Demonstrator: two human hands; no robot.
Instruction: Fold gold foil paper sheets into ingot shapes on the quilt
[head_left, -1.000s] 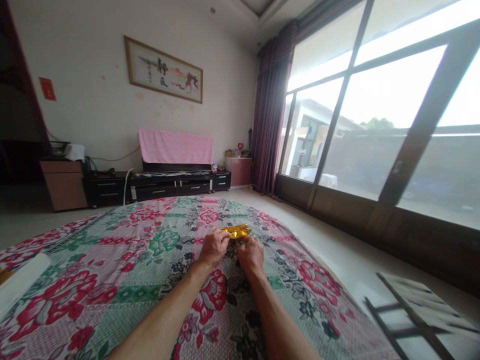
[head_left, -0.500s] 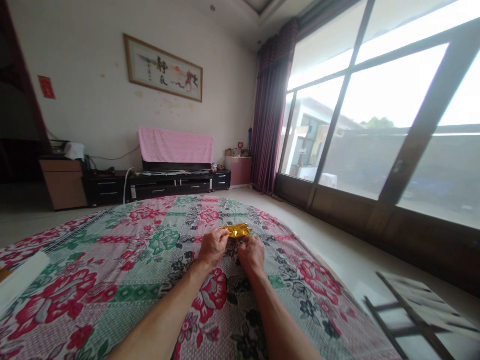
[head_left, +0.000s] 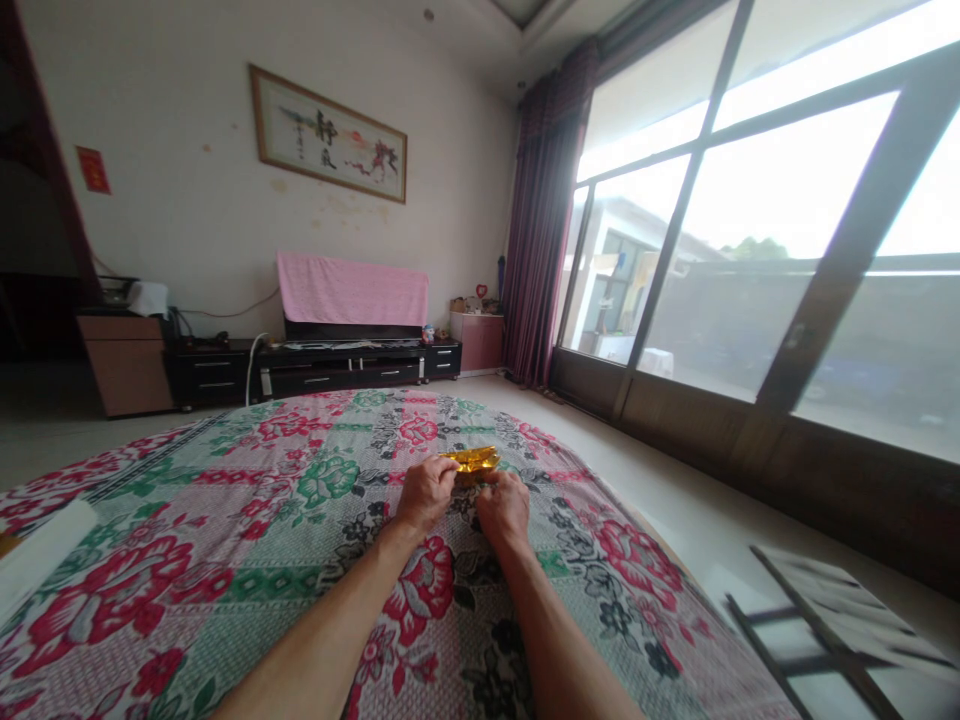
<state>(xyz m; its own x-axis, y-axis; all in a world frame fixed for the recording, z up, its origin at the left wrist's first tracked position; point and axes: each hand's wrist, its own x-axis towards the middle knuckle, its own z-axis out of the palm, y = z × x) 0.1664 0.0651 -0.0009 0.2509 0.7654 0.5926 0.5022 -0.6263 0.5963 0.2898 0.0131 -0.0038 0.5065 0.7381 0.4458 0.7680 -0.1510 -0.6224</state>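
Note:
A small piece of shiny gold foil [head_left: 477,459] is held just above the flowered tablecloth [head_left: 330,540], near the middle of the view. My left hand [head_left: 427,495] pinches the foil's left end between thumb and fingers. On the near right side of the foil, my right hand [head_left: 504,507] has its fingers curled in, with the fingertips at the foil's lower edge. Those fingertips are partly hidden behind the hand.
A white item [head_left: 45,555] lies at the table's left edge. Beyond the table stands a black cabinet [head_left: 345,372] with a pink cloth [head_left: 352,290] above it. A stool or chair [head_left: 840,620] is on the floor at the lower right.
The gold foil looks narrower and its right part has folded or tilted slightly. Both hands have stayed almost in the same place.

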